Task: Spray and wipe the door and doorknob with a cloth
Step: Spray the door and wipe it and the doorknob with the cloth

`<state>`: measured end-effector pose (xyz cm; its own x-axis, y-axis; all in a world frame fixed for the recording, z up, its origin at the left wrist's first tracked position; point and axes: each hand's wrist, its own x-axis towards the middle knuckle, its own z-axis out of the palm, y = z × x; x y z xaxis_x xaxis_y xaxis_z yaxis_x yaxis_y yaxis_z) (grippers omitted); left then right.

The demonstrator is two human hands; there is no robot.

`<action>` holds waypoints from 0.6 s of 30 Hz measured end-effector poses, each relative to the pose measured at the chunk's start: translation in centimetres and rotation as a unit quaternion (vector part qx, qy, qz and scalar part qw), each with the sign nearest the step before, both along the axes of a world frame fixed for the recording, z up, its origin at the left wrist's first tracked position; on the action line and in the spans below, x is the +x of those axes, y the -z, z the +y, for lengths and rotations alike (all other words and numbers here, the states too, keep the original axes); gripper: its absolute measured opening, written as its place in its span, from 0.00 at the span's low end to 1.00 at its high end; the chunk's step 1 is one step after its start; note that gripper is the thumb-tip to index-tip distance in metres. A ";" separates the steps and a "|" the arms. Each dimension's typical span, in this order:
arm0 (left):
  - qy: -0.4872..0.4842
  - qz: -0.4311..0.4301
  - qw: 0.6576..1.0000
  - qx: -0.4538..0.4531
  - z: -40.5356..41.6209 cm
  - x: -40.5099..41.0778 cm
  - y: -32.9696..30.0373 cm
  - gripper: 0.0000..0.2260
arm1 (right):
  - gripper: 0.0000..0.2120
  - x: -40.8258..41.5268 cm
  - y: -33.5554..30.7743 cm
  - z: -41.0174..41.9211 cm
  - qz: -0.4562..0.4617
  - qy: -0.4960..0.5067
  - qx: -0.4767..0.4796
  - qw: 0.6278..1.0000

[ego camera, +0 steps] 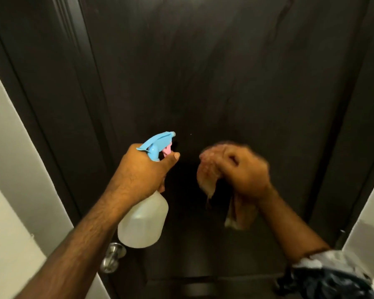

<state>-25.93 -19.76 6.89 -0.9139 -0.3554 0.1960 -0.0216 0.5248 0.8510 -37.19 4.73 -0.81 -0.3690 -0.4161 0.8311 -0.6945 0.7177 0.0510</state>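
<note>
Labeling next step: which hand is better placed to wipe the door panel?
Right. The right hand already holds the cloth bunched up against the dark door. The left hand is occupied gripping the spray bottle.

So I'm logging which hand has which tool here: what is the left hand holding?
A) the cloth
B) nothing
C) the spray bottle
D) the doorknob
C: the left hand grips the neck of the spray bottle just under its blue trigger head, which points at the dark door, while the right hand holds the cloth and the doorknob sits untouched lower down.
</note>
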 end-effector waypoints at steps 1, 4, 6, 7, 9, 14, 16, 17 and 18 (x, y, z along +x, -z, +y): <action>-0.001 0.000 1.000 0.002 -0.3 0.1 0.1 0.26 | 0.10 -0.5 -1.9 0.3 0.084 0.059 -0.070 0.992; -0.009 0.010 1.000 -0.001 -1.0 0.5 0.3 0.18 | 0.17 -1.7 -8.0 -1.1 0.170 0.153 -0.267 0.936; -0.014 0.022 0.999 -0.019 -1.3 0.8 0.4 0.14 | 0.18 -1.4 -11.2 -3.3 0.172 0.152 -0.346 0.910; -0.012 0.028 0.999 -0.028 -1.5 0.8 0.5 0.12 | 0.19 -1.3 -11.4 -4.6 0.170 0.153 -0.357 0.906; -0.012 0.035 0.998 -0.047 -2.3 0.7 0.7 0.13 | 0.19 -1.1 -9.7 -7.7 0.178 0.144 -0.331 0.915; -0.037 0.013 0.997 -0.066 -4.1 0.4 1.2 0.27 | 0.12 0.6 1.1 -12.8 0.020 -0.049 -0.107 0.993; -0.048 -0.006 0.996 -0.070 -4.7 0.4 1.3 0.26 | 0.17 1.3 6.1 -13.5 -0.091 -0.099 -0.028 0.990; -0.052 -0.020 0.995 -0.082 -4.8 0.4 1.4 0.24 | 0.19 1.6 7.9 -13.5 -0.118 -0.089 0.003 0.989; -0.057 -0.038 0.993 -0.097 -5.0 0.4 1.6 0.24 | 0.20 2.0 9.2 -13.4 -0.135 -0.077 0.027 0.987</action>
<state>-25.51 -24.72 5.33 -0.8843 -0.4205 0.2031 -0.1505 0.6684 0.7284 -35.24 -8.68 -10.06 -0.5034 -0.5254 0.6859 -0.7888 0.6034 -0.1168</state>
